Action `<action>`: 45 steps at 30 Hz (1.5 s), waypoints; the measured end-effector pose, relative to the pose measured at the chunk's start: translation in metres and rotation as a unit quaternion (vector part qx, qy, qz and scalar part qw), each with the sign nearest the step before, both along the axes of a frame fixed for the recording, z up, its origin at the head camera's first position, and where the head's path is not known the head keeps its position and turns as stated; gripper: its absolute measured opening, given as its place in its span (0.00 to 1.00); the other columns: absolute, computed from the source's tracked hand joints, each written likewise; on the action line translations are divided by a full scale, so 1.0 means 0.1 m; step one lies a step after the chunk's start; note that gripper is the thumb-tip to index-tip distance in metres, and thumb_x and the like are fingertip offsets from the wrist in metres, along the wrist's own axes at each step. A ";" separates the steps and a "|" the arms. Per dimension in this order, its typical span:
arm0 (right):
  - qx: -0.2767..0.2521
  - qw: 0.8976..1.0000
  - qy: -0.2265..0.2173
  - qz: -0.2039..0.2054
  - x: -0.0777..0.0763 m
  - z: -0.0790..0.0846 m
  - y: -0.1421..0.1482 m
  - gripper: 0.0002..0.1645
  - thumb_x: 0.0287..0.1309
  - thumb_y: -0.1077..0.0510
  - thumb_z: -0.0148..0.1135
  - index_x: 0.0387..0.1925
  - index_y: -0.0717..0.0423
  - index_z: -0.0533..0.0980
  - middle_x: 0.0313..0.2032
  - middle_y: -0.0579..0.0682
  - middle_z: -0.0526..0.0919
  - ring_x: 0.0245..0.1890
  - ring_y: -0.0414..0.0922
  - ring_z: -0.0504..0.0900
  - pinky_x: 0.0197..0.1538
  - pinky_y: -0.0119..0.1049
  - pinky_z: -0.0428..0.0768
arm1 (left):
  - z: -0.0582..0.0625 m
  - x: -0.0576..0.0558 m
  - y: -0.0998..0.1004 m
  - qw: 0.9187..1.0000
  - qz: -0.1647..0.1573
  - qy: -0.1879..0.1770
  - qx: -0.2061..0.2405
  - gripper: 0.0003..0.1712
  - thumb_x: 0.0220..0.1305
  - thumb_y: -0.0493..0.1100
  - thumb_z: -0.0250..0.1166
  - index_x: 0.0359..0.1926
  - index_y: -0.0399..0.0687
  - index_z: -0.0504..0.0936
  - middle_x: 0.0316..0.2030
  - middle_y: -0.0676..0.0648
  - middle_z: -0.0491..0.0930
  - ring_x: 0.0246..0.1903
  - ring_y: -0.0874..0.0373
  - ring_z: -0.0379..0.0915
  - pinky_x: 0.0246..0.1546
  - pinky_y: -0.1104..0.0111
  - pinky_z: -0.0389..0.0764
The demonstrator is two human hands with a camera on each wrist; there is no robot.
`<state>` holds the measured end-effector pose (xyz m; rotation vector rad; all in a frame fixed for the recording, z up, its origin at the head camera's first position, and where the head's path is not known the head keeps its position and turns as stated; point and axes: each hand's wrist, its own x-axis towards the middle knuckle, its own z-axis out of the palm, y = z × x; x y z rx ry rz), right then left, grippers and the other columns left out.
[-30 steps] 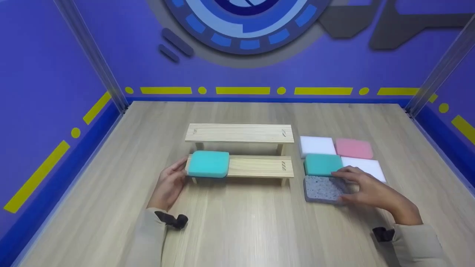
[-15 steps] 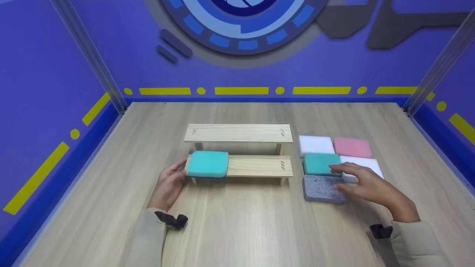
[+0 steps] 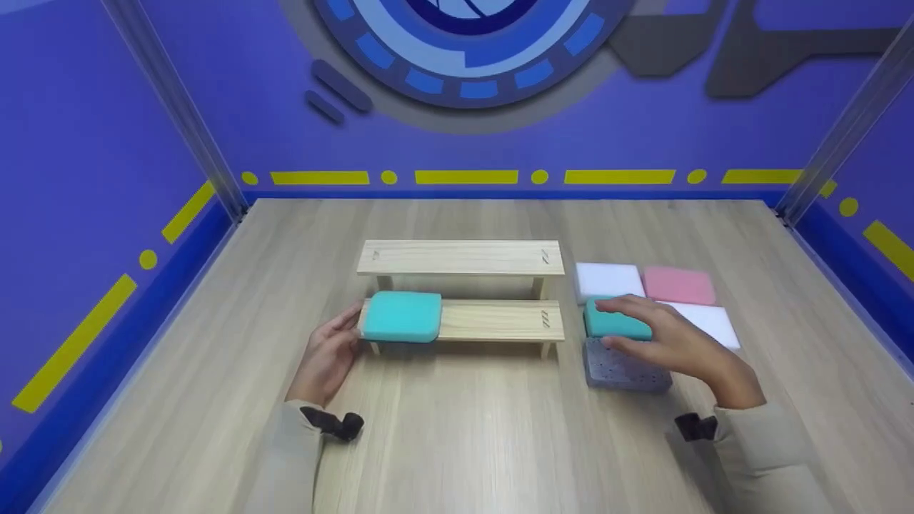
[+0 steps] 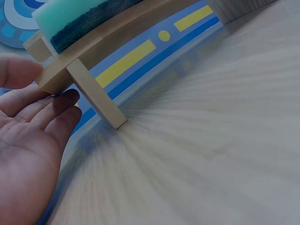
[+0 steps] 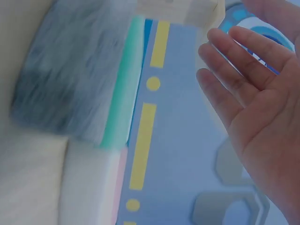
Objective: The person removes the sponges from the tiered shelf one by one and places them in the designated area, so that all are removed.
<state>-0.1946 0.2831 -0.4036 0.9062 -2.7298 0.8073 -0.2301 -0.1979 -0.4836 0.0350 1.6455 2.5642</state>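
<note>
At the left end of the front wooden shelf [image 3: 500, 320], my left hand [image 3: 327, 357] grips the plank, thumb [image 4: 18, 71] at its edge and fingers underneath. A turquoise sponge [image 3: 403, 316] lies on that end, its dark green scouring layer [image 4: 89, 27] facing down. My right hand [image 3: 671, 346] hovers above the sponges on the right, its fingers spread and holding nothing. Beneath it are a green sponge [image 3: 615, 327], partly covered by the hand, and a speckled grey sponge [image 3: 623, 371]. The right wrist view shows the open palm [image 5: 269, 122] apart from the grey sponge [image 5: 70, 70].
Behind the front shelf stands a higher wooden shelf [image 3: 460, 258] with nothing on it. Two white sponges, one at the back [image 3: 609, 280] and one farther right [image 3: 703, 323], and a pink sponge [image 3: 678, 285] lie close together. Blue printed walls enclose the wooden table [image 3: 443, 442].
My right hand has let go of the grey sponge, lifted and moved left over the green and grey sponges. The left hand has stayed on the shelf's end.
</note>
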 end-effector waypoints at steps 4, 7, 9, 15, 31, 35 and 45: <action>-0.007 1.000 0.003 0.027 -0.06 0.03 -0.17 0.28 0.57 0.54 0.66 0.58 0.59 0.75 0.55 0.51 0.81 0.57 0.50 0.77 0.56 0.50 0.77 | 0.00 -0.01 0.00 1.000 0.008 -0.007 -0.010 0.32 0.63 0.24 0.48 0.69 0.26 0.55 0.72 0.33 0.53 0.71 0.49 0.51 0.56 0.75 0.72; 0.000 1.000 -0.006 0.030 -0.09 0.05 -0.32 0.28 0.59 0.52 0.64 0.59 0.59 0.74 0.56 0.52 0.80 0.58 0.51 0.77 0.57 0.50 0.76 | -0.01 -0.01 0.00 1.000 0.009 -0.010 -0.007 0.32 0.64 0.24 0.49 0.69 0.26 0.55 0.72 0.34 0.54 0.71 0.50 0.52 0.56 0.75 0.72; 0.007 0.999 -0.015 0.031 -0.10 0.07 -0.42 0.29 0.61 0.50 0.63 0.60 0.59 0.73 0.57 0.53 0.79 0.59 0.53 0.76 0.59 0.50 0.75 | -0.01 0.00 0.00 1.000 0.007 -0.010 -0.007 0.32 0.64 0.25 0.49 0.70 0.27 0.55 0.72 0.34 0.54 0.72 0.49 0.51 0.56 0.76 0.72; 0.013 0.996 -0.066 0.051 -0.16 0.13 -0.72 0.33 0.63 0.45 0.59 0.64 0.57 0.69 0.62 0.55 0.75 0.63 0.55 0.72 0.64 0.52 0.70 | -0.01 0.00 0.00 1.000 0.002 -0.010 -0.007 0.33 0.64 0.24 0.47 0.70 0.27 0.54 0.72 0.35 0.53 0.73 0.49 0.48 0.66 0.69 0.64; 0.017 0.992 -0.107 0.068 -0.30 0.17 -1.38 0.38 0.61 0.43 0.60 0.69 0.51 0.64 0.68 0.53 0.68 0.68 0.53 0.65 0.69 0.51 0.64 | 0.01 0.00 0.00 1.000 -0.012 0.001 -0.009 0.32 0.66 0.25 0.46 0.70 0.27 0.52 0.73 0.35 0.51 0.74 0.48 0.45 0.65 0.70 0.64; 0.015 0.991 -0.103 0.081 -0.33 0.12 -1.57 0.40 0.61 0.42 0.60 0.69 0.53 0.63 0.68 0.54 0.67 0.69 0.54 0.64 0.69 0.51 0.63 | 0.00 0.01 0.00 1.000 -0.011 -0.001 -0.017 0.32 0.65 0.25 0.46 0.70 0.27 0.53 0.73 0.35 0.52 0.73 0.48 0.46 0.69 0.65 0.60; -0.010 0.992 -0.104 0.073 -0.36 -0.01 -1.94 0.47 0.57 0.40 0.63 0.71 0.58 0.59 0.70 0.58 0.62 0.71 0.54 0.59 0.72 0.49 0.59 | 0.00 0.00 -0.01 1.000 -0.011 -0.003 0.001 0.32 0.65 0.25 0.46 0.70 0.28 0.54 0.73 0.35 0.52 0.73 0.49 0.47 0.59 0.75 0.69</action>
